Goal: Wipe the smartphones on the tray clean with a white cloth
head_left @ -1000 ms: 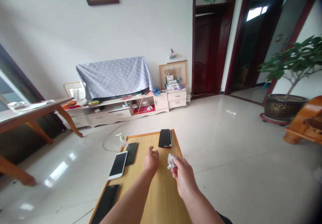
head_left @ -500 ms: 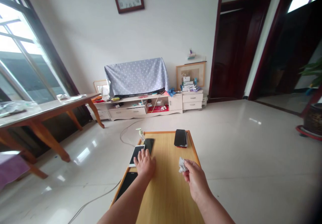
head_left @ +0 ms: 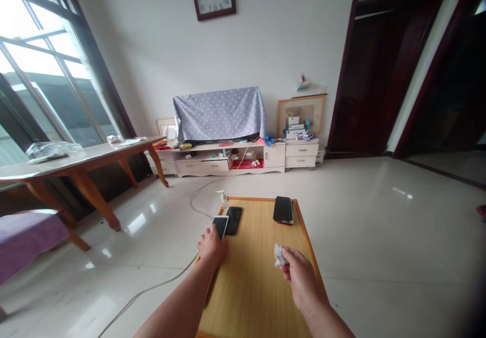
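Note:
My left hand [head_left: 211,248] is closed around the near part of a white-framed smartphone [head_left: 220,225], its fingers along the phone's left side. The phone is at the left edge of a small wooden table [head_left: 254,287]. Right beside it lies a black smartphone [head_left: 234,221]. My right hand [head_left: 298,272] pinches a crumpled whitish wipe or tissue [head_left: 280,255] between thumb and fingers, above the table's right half. A stack of dark phones [head_left: 283,210] rests at the far right corner. My left forearm hides most of the table's near left side.
A clear pump bottle [head_left: 224,201] stands at the table's far left corner. A cable [head_left: 152,290] runs over the tiled floor on the left. Further off are a long table [head_left: 94,153], a purple-covered seat [head_left: 34,241] and a low white cabinet [head_left: 201,166].
My left hand has gone from lying spread over the white phone to closing around it. My right hand still holds the crumpled wipe. The view has turned slightly left.

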{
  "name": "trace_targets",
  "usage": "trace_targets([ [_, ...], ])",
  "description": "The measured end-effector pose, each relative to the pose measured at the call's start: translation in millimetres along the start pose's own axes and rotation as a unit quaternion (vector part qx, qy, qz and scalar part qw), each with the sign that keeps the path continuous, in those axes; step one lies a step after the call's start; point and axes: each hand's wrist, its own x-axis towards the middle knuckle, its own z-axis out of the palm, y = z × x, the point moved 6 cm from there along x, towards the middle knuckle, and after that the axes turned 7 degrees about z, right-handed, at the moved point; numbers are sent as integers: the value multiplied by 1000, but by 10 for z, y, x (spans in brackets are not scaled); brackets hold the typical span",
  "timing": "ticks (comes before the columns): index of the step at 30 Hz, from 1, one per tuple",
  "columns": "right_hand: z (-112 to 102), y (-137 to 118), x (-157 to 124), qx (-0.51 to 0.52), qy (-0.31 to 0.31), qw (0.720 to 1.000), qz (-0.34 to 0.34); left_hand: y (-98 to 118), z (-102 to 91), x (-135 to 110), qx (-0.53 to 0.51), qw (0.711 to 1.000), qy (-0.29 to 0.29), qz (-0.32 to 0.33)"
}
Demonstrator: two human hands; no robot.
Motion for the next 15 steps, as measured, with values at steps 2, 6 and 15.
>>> trace_targets([
  [2,11,27,4,-3,0,1000,2,-34,-33,5,-7,1000,12,0],
  [6,37,31,-14,-7,0,1000,9,-42,-122,-47,-18,999,33,-5],
  [15,69,87,-71,-28,-10,999,19,271,-238,-683,-138,980,92,111],
])
